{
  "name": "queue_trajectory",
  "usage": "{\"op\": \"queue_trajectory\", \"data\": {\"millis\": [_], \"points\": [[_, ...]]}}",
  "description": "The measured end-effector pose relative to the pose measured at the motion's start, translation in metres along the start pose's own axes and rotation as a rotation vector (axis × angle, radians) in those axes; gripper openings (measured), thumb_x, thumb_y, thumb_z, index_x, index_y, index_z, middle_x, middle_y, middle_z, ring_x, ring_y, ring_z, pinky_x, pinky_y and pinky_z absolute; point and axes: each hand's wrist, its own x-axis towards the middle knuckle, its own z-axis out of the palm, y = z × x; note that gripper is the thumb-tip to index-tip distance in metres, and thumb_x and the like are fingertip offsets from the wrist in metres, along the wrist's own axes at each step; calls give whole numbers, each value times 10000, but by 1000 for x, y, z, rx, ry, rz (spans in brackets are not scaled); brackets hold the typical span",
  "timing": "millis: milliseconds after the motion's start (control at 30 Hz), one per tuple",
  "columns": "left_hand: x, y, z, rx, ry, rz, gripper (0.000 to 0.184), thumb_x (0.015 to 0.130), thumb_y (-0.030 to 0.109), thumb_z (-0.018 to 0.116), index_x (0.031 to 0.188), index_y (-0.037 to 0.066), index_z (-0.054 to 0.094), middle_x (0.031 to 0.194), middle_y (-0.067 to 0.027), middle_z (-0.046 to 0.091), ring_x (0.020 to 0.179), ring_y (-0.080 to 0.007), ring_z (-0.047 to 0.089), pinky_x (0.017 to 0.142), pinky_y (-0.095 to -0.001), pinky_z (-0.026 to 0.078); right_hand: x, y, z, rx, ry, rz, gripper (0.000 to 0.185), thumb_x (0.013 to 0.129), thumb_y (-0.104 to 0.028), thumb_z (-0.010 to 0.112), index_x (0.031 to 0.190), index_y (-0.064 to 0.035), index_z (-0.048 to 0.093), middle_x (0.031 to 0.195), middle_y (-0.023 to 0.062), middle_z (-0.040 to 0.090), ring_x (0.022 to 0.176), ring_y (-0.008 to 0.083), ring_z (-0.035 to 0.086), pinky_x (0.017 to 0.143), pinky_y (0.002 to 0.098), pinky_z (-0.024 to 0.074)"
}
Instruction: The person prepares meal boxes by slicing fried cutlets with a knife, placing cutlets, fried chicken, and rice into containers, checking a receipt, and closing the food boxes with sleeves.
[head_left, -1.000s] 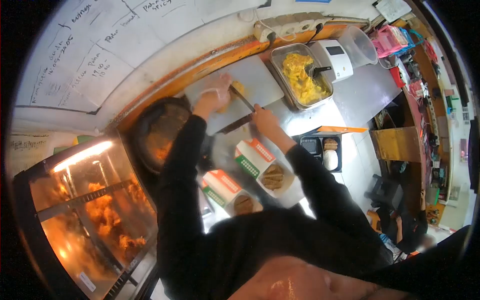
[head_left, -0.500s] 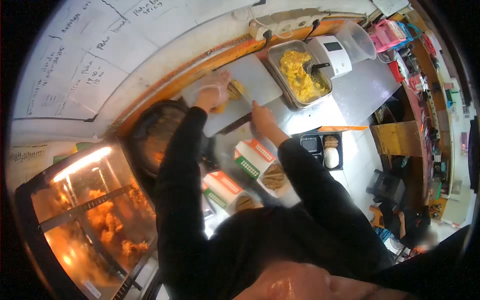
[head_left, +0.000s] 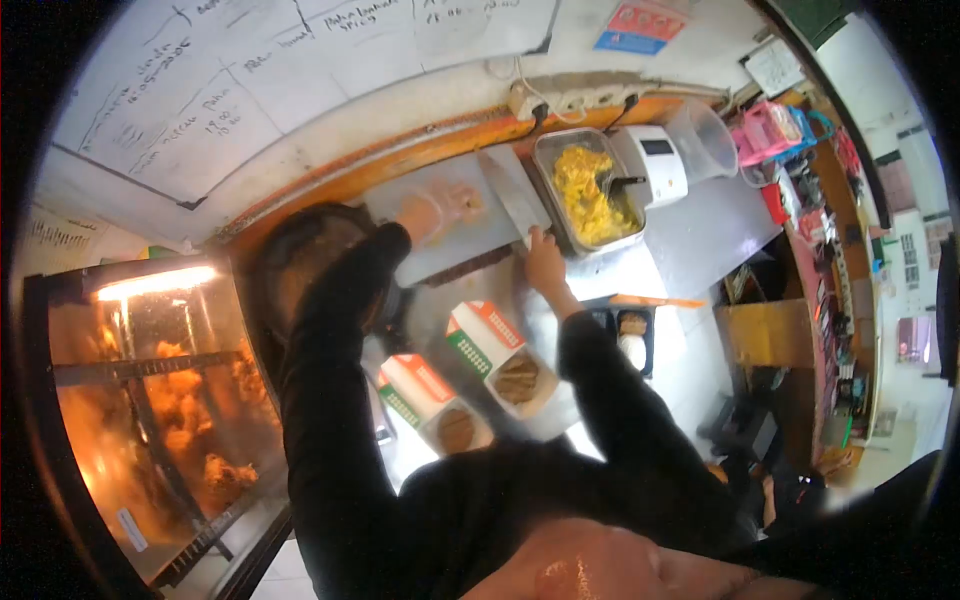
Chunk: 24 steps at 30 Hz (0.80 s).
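Observation:
My left hand [head_left: 440, 210], in a clear glove, is pressed down on a pale cutting board [head_left: 440, 255]. Its fingers are bunched together over small yellowish bits, and whatever lies under them is hidden. In my right hand [head_left: 545, 265] is the handle of a large knife [head_left: 513, 198]. The broad blade points away from me across the board's right end, apart from the left hand. Just right of the blade stands a metal tray [head_left: 640, 232] of shredded yellow food [head_left: 590, 200] with a dark-handled utensil in it.
Two red, white and green cartons [head_left: 487, 330] with brown food at their ends lie nearer me. A dark round pan [head_left: 300, 250] sits left of the board, beside a lit cabinet [head_left: 150, 375] of fried food. Right are a white scale [head_left: 655, 165], a clear tub [head_left: 703, 140] and a black compartment tray [head_left: 650, 350].
The knife has swung right, away from my left hand, and now lies across the board's right end. The brown-yellow piece beside my left hand no longer shows. The view has shifted.

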Motion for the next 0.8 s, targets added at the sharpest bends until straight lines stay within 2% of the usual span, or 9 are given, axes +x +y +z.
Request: {"op": "queue_trajectory", "data": {"millis": [33, 100, 167, 333, 400, 500, 633, 733, 800], "points": [[5, -2, 9, 26, 20, 17, 926, 666, 164, 783, 1457, 208, 303, 1483, -111, 352, 1353, -287, 364, 1101, -375, 327, 3, 1, 1, 22, -99, 52, 497, 843, -110, 585, 1291, -170, 378, 1167, 232, 471, 1076, 425, 540, 836, 518, 478], [22, -11, 47, -24, 70, 86, 848, 682, 118, 768, 1424, 194, 365, 1464, -98, 378, 1307, -289, 423, 1059, -359, 380, -4, -1, -8, 37, -54, -27, 521, 826, -86, 601, 1293, -166, 385, 1167, 221, 469, 1094, 410, 525, 842, 521, 476], [45, -18, 74, -370, -14, -130, 723, 711, 69, 724, 1364, 193, 439, 1392, -80, 442, 1237, -289, 479, 991, -358, 431, -22, -4, -22, 88, -1, -129, 512, 805, -78, 636, 1270, -135, 429, 1163, 210, 481, 1102, 395, 501, 839, 498, 481], [35, -14, 4, -303, 63, 6, 481, 747, 88, 671, 1213, 174, 585, 1082, -103, 585, 1065, -317, 574, 872, -376, 489, -115, -5, -55, 416, -96, -382, 490, 813, -121, 679, 1266, -92, 493, 1153, 181, 536, 919, 310, 595, 782, 393, 506], [36, -16, 0, -293, 99, 70, 444, 747, 112, 667, 1183, 173, 608, 981, -120, 596, 1056, -319, 576, 870, -383, 490, -161, -9, -72, 523, -243, -246, 414, 831, -138, 688, 1216, -71, 550, 1078, 148, 583, 822, 253, 621, 750, 354, 512], [54, -12, 14, -411, 134, -134, 420, 712, 130, 694, 1128, 151, 639, 980, -143, 613, 1021, -322, 587, 868, -408, 482, -207, 2, -83, 607, -328, -184, 335, 848, -144, 684, 1156, -51, 593, 997, 124, 615, 818, 223, 628, 738, 337, 511], [68, -26, 117, -564, 620, -211, 386, 687, 157, 720, 1064, 120, 644, 1097, -131, 636, 989, -339, 606, 898, -434, 467, -255, 34, -114, 591, -447, -58, 293, 869, -141, 648, 1142, -50, 594, 957, 123, 627, 792, 225, 631, 723, 338, 515], [56, -19, 48, -943, 398, -326, 445, 667, 183, 754, 1091, 132, 628, 1144, -114, 625, 1039, -323, 594, 921, -415, 464, -284, 79, -116, 610, -378, 28, 272, 867, -149, 643, 1116, -46, 601, 945, 137, 629, 763, 234, 628, 699, 351, 519], [53, 0, -21, -944, 209, -391, 485, 654, 200, 777, 1108, 140, 617, 1175, -103, 617, 1072, -312, 587, 937, -402, 462, -303, 98, -126, 556, -326, 133, 261, 866, -154, 646, 1099, -43, 608, 933, 137, 636, 769, 248, 630, 711, 364, 519]]}}
